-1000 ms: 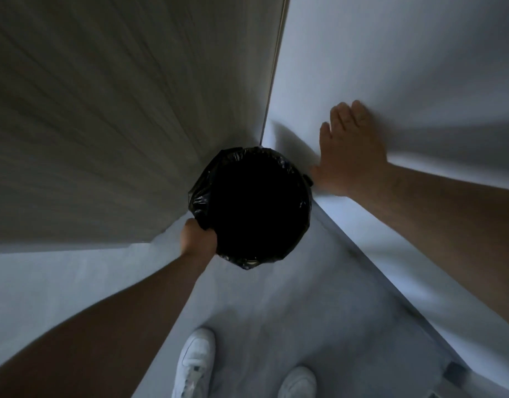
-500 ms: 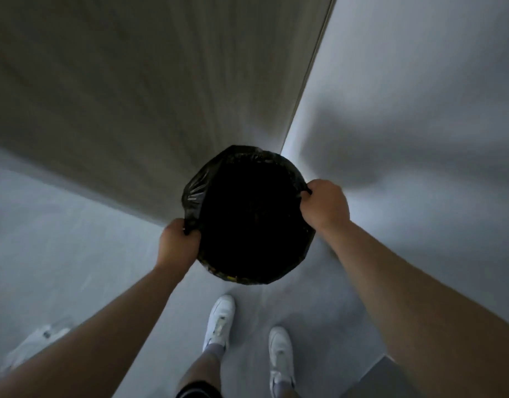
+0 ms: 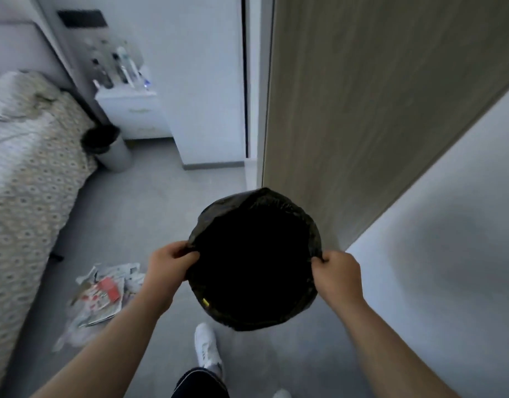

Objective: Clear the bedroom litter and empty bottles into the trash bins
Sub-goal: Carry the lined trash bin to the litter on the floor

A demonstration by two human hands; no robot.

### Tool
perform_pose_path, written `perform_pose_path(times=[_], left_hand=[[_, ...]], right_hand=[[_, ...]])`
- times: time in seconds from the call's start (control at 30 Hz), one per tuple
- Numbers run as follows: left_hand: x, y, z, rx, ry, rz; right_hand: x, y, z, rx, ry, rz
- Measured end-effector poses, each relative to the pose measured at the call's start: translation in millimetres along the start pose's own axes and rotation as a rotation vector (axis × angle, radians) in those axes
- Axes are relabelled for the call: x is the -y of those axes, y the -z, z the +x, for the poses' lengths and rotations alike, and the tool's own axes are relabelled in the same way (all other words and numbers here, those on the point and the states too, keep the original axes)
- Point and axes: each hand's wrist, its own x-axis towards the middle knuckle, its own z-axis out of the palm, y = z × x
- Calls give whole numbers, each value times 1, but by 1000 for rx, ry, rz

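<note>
Swung from the corner toward the bedroom since half a second ago. Still gripped at opposite rims by left hand (image 3: 168, 268) and right hand (image 3: 338, 278), fingers curled: black-lined trash bin (image 3: 256, 259), inside too dark to read. Paper litter (image 3: 104, 291) on floor (image 3: 161, 202) left of bin; blurred bottles (image 3: 115, 70) far beyond it.

I can read no text anywhere. The papers (image 3: 104, 294) left of my bin (image 3: 313, 228) carry red and dark print, too blurred to make out. The bottles (image 3: 116, 67) on the nightstand (image 3: 135, 110), far beyond the bin, show no legible labels. The bin's small yellow tag (image 3: 205, 302) is unreadable too.
</note>
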Motion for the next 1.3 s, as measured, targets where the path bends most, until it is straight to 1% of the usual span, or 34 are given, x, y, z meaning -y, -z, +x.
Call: perform_pose_path(times=[0.1, 0.2, 0.3, 0.43, 0.53, 0.7, 0.8, 0.9, 1.0, 1.13, 1.3], left_hand=[[5, 49, -14, -88, 6, -74], [7, 99, -22, -228, 22, -163], [9, 156, -23, -372, -7, -104], [12, 239, -14, -458, -13, -83], [12, 300, 0, -516, -12, -123], [3, 386, 28, -609, -51, -205], [6, 426, 51, -641, -34, -254], [6, 449, 74, -686, -8, -310], [-1, 470, 103, -731, 12, -316], [-16, 511, 133, -838, 48, -301], [-31, 575, 148, -1009, 53, -318]], right_hand=[[42, -10, -13, 58, 80, 36], [94, -31, -23, 122, 180, 60], [153, -63, -28, 154, 266, 47], [235, -115, -33, 222, 400, -41], [295, -154, -38, 275, 457, 5], [382, -213, -38, 311, 524, 60], [422, -242, -28, 358, 542, 91], [453, -269, -14, 373, 572, 95], [491, -304, 8, 410, 602, 105], [553, -354, 27, 473, 667, 115], [633, -406, 23, 582, 699, 177]])
